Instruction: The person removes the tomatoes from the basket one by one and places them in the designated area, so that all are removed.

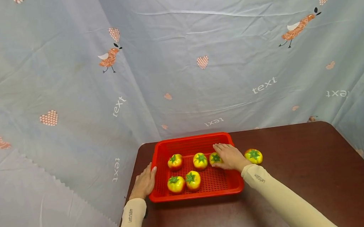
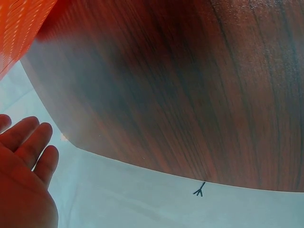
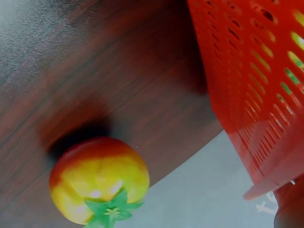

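A red plastic basket point(image 1: 207, 194) stands on the table with several yellow-and-red tomatoes inside, each topped with a green star-shaped calyx. Reaching over the basket's right side, my right hand point(image 1: 231, 157) grips one tomato point(image 1: 215, 158), fingers on its far side and thumb on its near side. Beside it in the basket sits another tomato point(image 1: 200, 161). My left hand point(image 1: 144, 182) lies along the left wall of the basket, fingers extended; the left wrist view shows these fingers point(image 2: 35, 142) straight. One more tomato point(image 3: 99, 178) is on the table just right of the basket.
The dark wood-grain table point(image 1: 302, 175) stretches away to the right of the basket. A pale blue printed curtain point(image 1: 179, 74) hangs behind the table and along its left side, close to the basket's back and left.
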Demonstrator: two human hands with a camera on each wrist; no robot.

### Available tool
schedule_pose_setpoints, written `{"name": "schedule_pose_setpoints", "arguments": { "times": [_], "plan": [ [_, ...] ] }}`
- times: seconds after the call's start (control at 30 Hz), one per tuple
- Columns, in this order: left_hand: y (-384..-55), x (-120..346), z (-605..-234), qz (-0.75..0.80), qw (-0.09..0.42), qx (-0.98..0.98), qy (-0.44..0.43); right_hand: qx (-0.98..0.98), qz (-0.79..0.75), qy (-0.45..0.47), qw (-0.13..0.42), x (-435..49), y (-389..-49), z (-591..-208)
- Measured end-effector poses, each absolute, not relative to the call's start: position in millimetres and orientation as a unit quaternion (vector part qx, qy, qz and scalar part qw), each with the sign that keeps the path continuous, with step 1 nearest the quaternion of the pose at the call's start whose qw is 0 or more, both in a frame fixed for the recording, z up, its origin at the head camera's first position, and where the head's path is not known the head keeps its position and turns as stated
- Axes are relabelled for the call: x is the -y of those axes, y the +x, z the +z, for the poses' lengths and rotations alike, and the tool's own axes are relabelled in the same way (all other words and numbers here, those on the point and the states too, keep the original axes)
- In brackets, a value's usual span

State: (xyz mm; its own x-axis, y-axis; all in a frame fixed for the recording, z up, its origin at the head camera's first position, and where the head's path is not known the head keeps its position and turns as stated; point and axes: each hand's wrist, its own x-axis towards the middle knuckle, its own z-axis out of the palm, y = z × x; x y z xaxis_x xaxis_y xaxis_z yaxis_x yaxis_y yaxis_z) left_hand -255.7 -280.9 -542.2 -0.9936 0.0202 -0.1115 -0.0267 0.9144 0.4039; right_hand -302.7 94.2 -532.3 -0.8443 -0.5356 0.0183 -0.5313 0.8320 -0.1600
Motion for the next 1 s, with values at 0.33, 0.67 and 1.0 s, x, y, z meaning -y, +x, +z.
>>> {"name": "schedule_pose_setpoints", "arguments": {
  "times": [0.33, 0.67, 1.0],
  "plan": [
    [-257.7, 280.0, -541.9, 0.208, 0.059, -0.976, -0.003, -0.956, -0.07, -0.284, -0.006, -94.7, -302.2, -541.5],
    [-255.7, 280.4, -543.7, 0.208, 0.056, -0.976, -0.005, -0.964, -0.031, -0.263, 0.011, -87.3, -302.9, -549.2],
    [-255.3, 280.4, -542.7, 0.21, 0.056, -0.976, -0.003, -0.966, 0.002, -0.258, 0.017, -83.3, -303.2, -552.8]
  ]
}}
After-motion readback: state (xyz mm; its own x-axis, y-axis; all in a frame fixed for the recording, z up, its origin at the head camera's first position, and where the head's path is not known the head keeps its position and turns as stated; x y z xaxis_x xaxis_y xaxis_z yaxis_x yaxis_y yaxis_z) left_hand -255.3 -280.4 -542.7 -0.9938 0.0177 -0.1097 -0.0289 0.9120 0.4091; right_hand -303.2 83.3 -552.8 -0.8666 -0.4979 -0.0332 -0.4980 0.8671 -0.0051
